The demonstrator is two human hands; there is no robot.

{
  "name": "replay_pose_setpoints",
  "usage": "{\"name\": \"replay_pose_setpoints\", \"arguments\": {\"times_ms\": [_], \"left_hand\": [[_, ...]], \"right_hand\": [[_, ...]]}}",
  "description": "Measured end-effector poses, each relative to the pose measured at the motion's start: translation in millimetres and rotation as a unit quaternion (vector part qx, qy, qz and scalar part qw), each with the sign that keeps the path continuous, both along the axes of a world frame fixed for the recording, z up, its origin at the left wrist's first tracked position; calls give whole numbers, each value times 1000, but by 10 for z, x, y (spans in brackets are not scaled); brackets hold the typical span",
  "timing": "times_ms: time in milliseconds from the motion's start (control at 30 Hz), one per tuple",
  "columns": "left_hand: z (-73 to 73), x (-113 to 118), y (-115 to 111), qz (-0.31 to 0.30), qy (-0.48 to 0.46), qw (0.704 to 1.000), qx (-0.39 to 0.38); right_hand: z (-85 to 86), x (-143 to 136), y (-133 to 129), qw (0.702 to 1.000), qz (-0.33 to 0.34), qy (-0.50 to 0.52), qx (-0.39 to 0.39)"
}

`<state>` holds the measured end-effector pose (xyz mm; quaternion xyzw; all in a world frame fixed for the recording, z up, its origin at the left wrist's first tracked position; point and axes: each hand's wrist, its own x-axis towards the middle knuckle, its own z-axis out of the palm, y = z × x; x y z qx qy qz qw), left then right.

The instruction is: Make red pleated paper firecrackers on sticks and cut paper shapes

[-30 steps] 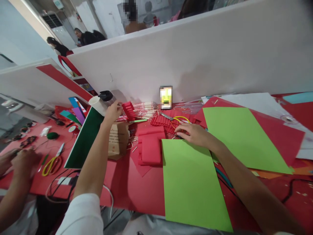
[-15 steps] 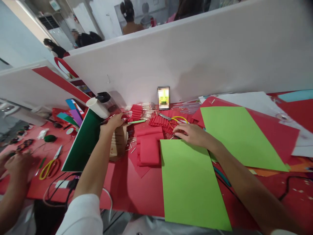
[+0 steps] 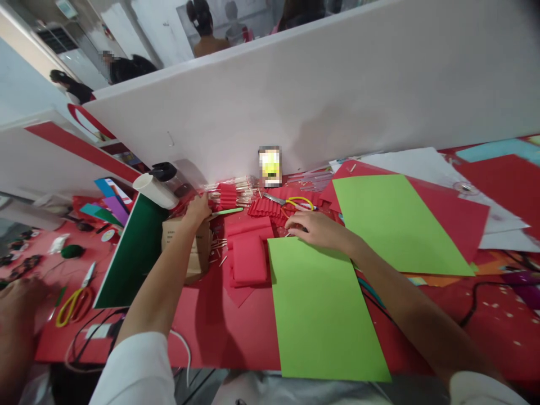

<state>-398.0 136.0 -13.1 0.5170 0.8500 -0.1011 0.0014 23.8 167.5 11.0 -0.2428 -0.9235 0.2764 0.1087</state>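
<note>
My left hand (image 3: 197,210) reaches past the brown paper bag (image 3: 198,250), down among red items behind it. Its fingertips are mostly hidden, so any hold cannot be made out. By the far edge of a light green sheet (image 3: 327,309) lies my right hand (image 3: 316,229), palm down with fingers loosely bent and apart, nothing visibly gripped. Yellow-handled scissors (image 3: 300,203) rest just beyond it on pleated red paper (image 3: 270,208). Between my hands sits a folded red paper stack (image 3: 250,260). A light green pen-like stick (image 3: 228,212) lies beside my left hand.
A dark green board (image 3: 133,253) leans at the left, near a white paper cup (image 3: 155,190). A lit phone (image 3: 270,167) stands against the white partition (image 3: 358,107). More sheets (image 3: 383,219) cover the right side. Another person's hand (image 3: 21,298) works at far left, near other scissors (image 3: 76,298).
My left hand has shifted slightly at the back of the table, and the dark stick beside it no longer shows. The right hand stays by the green sheet's edge. The view has turned slightly right.
</note>
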Motion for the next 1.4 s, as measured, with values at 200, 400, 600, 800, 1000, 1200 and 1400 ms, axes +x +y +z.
{"name": "replay_pose_setpoints", "arguments": {"times_ms": [200, 400, 600, 800, 1000, 1200, 1400], "left_hand": [[49, -45, -42, 5, -19, 1000, 0], [263, -334, -322, -92, -111, 987, 77], [494, -542, -635, -176, -169, 960, 140], [558, -512, -724, -107, -84, 983, 123], [469, -548, -596, -95, -285, 942, 151], [283, -590, -511, -190, -445, 856, 183], [202, -583, -540, -204, -500, 815, 209]], "right_hand": [[-21, 23, 27, 1000, -13, -8, 2], [-27, 118, 121, 999, -34, 4, 11], [42, 16, 193, 999, -19, -17, 21], [209, -511, 209, 996, 65, -30, 55], [480, -1459, 96, 976, 203, 10, 79], [444, -2427, 136, 971, 197, -2, 134], [157, -2815, 314, 984, 133, 57, -105]]}}
